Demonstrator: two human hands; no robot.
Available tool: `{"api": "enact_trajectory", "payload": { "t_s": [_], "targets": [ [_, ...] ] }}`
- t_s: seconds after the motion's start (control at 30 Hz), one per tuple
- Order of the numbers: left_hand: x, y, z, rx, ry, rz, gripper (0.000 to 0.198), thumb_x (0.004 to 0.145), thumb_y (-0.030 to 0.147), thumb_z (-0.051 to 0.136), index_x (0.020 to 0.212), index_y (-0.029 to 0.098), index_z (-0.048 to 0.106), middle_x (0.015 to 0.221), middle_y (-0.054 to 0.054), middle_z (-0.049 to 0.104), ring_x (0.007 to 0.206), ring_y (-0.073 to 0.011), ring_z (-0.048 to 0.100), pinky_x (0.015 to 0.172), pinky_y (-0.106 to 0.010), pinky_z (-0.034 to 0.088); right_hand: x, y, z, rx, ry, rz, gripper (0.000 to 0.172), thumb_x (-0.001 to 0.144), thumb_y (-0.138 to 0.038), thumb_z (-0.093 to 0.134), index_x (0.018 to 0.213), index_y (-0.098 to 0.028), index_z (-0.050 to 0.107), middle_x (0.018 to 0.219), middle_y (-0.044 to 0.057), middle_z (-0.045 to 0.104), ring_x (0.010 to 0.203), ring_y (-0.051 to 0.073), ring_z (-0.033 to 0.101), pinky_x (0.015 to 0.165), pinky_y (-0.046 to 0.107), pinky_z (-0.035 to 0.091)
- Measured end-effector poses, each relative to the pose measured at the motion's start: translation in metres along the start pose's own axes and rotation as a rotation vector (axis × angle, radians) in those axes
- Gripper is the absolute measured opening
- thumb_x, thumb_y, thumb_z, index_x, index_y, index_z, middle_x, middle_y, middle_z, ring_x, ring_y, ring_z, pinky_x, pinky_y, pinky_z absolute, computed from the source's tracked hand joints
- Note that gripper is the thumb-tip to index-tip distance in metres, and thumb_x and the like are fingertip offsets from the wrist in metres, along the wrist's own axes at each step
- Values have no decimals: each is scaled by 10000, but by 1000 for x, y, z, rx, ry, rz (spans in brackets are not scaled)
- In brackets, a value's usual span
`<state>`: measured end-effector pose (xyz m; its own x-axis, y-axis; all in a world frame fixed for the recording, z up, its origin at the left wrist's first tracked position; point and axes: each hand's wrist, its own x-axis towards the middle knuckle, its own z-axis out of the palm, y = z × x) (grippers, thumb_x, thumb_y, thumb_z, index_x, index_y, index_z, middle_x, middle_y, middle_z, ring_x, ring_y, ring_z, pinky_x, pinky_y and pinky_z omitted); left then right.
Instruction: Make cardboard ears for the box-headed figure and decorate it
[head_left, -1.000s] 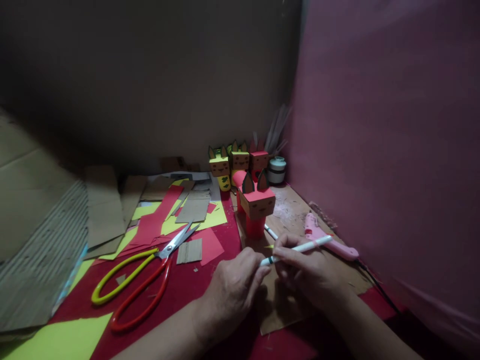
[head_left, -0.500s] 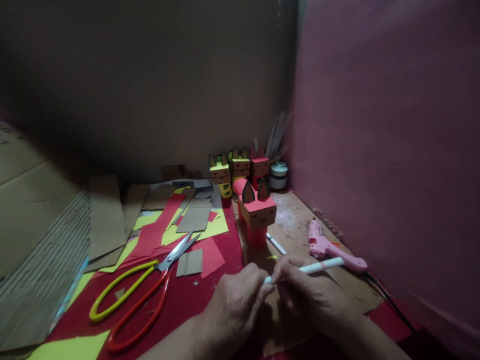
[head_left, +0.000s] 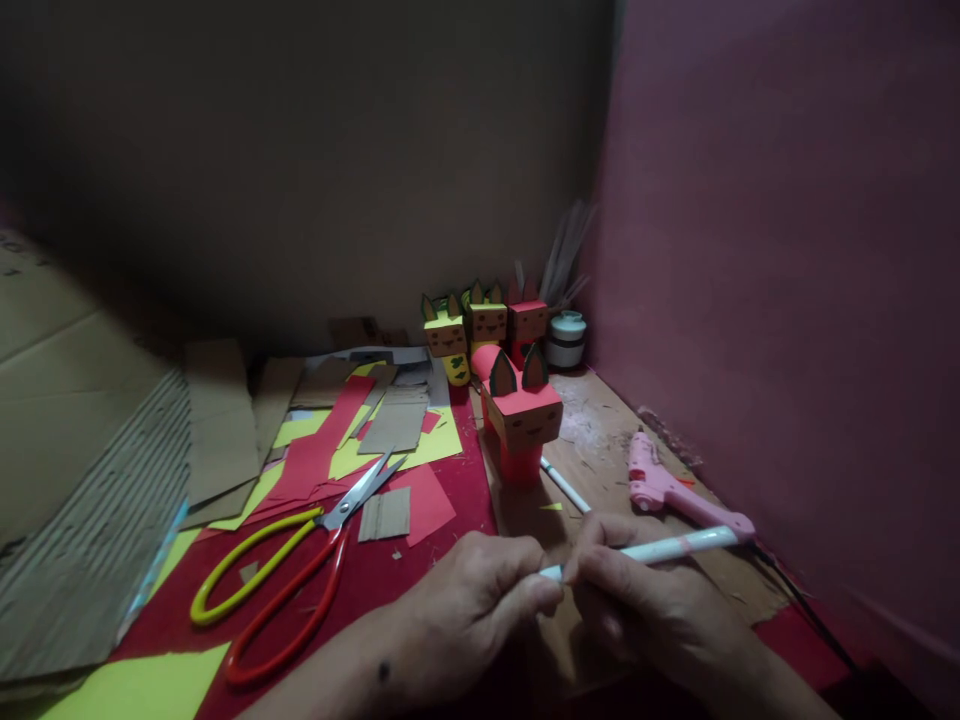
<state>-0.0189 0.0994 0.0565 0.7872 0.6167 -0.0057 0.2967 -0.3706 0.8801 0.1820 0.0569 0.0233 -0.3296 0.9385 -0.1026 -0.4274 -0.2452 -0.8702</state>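
Note:
Both hands meet low in the middle of the view on a white pen [head_left: 660, 547]. My right hand [head_left: 652, 600] is closed round the pen's barrel. My left hand [head_left: 465, 610] pinches the pen's near end, where the cap sits, between thumb and fingers. Under the hands lies a piece of brown cardboard [head_left: 555, 520]. Just beyond stands a red paper animal figure [head_left: 521, 415] with a box head and two pointed ears. A second white pen [head_left: 566, 487] lies beside it.
Large scissors [head_left: 292, 560] with yellow and red handles lie at the left on red and yellow paper sheets [head_left: 427, 500]. A pink glue gun [head_left: 675, 490] rests at the right. Three small paper figures [head_left: 484, 325] and a small jar [head_left: 565, 340] stand by the back wall. Corrugated cardboard [head_left: 82, 520] is stacked at far left.
Both hands with the pen have come nearer and lower in the view. The grip looks the same, and the other objects stay where they were.

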Motion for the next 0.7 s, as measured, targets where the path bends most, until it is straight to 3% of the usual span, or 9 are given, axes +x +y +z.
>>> {"api": "enact_trajectory", "payload": {
  "t_s": [0.13,0.23,0.47,0.7],
  "targets": [
    [1,3,-7,-344,-154,-196,436,953,557,543,712,206,446,637,65,391,560,-90,311,492,-217,245,-1,-3,2,-34,-39,-4,377,828,-495,816,734,-168,654,466,-64,519,373,33,379,361,147,256],
    [2,1,-9,-421,-182,-223,446,942,568,570,711,205,452,608,79,381,525,-78,283,456,-214,198,0,-7,5,-37,-17,-14,368,806,-490,835,734,-165,677,459,-65,526,363,32,386,363,147,259],
    [3,2,-6,-242,-72,-152,370,982,487,493,755,195,508,624,62,431,544,-91,367,480,-216,279,4,-8,5,-10,29,-45,346,833,-481,812,741,-165,708,451,-58,547,355,42,417,370,156,266],
    [6,0,-1,74,113,75,349,1005,364,449,690,214,418,656,52,407,606,-112,406,570,-251,315,3,-7,7,49,65,-105,329,850,-451,798,701,-174,698,450,-56,524,383,48,397,388,167,252]
  ]
}}
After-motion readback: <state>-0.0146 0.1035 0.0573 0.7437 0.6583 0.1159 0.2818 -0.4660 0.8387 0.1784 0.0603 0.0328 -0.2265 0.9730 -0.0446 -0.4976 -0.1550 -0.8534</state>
